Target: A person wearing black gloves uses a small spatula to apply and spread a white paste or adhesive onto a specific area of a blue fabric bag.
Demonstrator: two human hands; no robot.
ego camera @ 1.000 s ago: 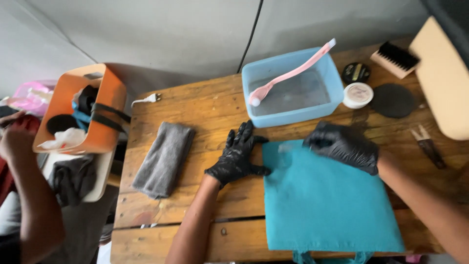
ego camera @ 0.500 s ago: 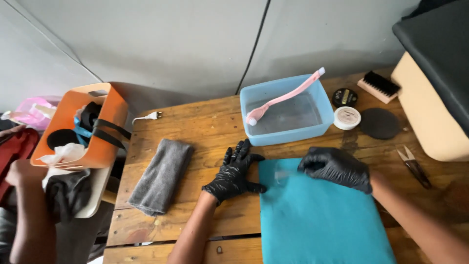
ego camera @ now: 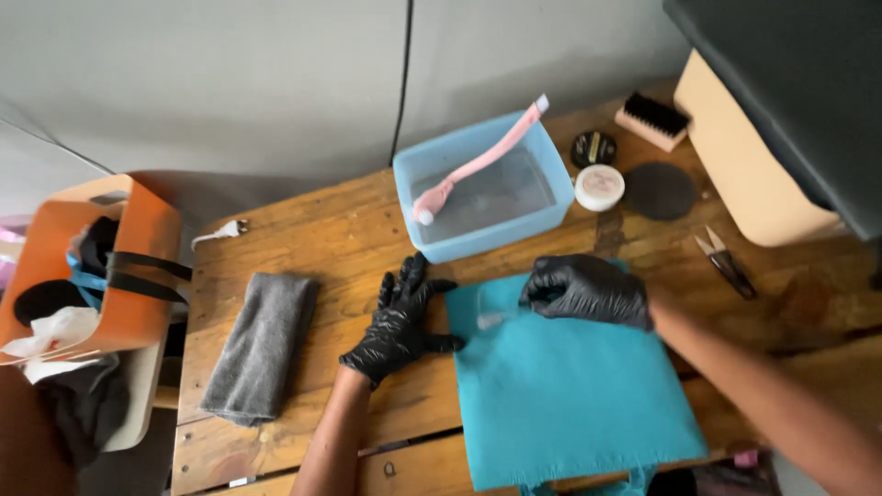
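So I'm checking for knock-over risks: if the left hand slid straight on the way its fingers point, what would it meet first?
Probably the blue plastic tub. The left hand lies flat with its fingers aimed at the tub's near wall, only bare wooden table between.

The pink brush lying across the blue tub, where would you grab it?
Grab the pink brush by its long handle end, which sticks up over the blue tub's far right rim. Come from above right; the bristle head sits low inside, near the tub's left wall.
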